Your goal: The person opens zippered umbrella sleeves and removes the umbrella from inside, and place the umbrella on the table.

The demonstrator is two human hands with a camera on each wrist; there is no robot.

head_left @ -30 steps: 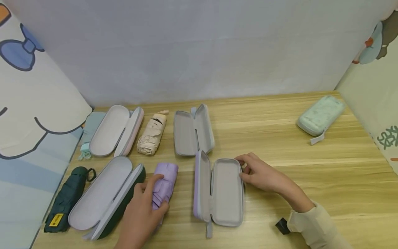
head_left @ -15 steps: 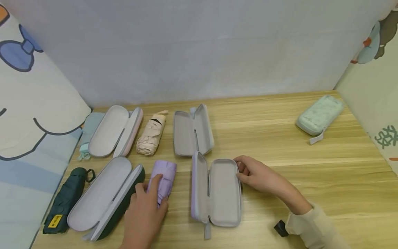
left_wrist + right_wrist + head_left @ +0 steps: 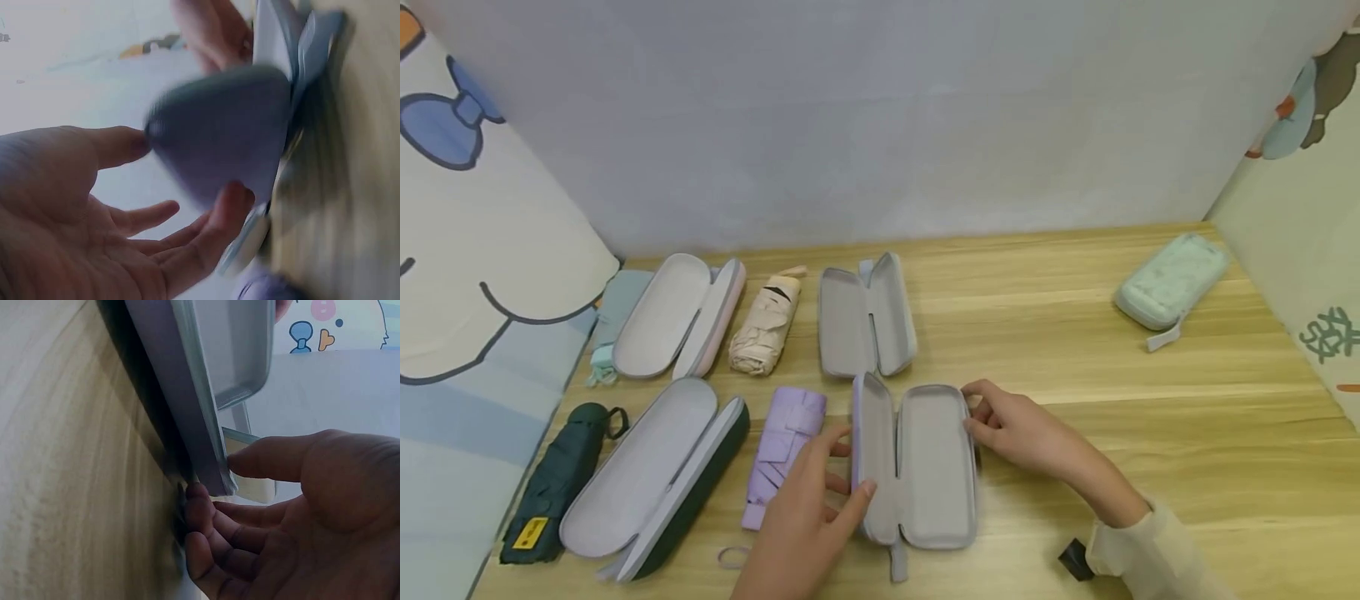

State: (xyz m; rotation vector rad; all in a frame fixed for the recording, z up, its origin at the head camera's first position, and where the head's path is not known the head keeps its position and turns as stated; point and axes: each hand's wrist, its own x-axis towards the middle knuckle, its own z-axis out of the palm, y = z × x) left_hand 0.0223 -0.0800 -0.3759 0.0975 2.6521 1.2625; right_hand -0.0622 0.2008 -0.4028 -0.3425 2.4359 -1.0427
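Observation:
A purple zip case [image 3: 936, 467] lies unfolded on the table, its grey inside facing up and its left half raised. My left hand [image 3: 808, 508] pinches that raised half, thumb at its rim and a fingertip on the purple outer face [image 3: 219, 131]. The other left fingers are loosely bent. On the far right rim of the case, my right hand [image 3: 1022, 429] rests its thumb on the edge, with fingers curled beneath, as the right wrist view shows. A folded lavender umbrella [image 3: 784, 446] lies just left of the case, partly behind my left hand.
An unfolded grey-lined case [image 3: 846, 325] stands behind, beside a beige folded umbrella [image 3: 766, 325]. Farther left are a pink case [image 3: 662, 317], a green case [image 3: 640, 475], a dark green umbrella [image 3: 557, 483] and a blue-grey umbrella [image 3: 620, 308]. A closed mint case [image 3: 1176, 279] lies far right.
My left hand has let go of the lavender umbrella and moved right to the purple case. The case has shifted slightly left, with my right hand still on its rim.

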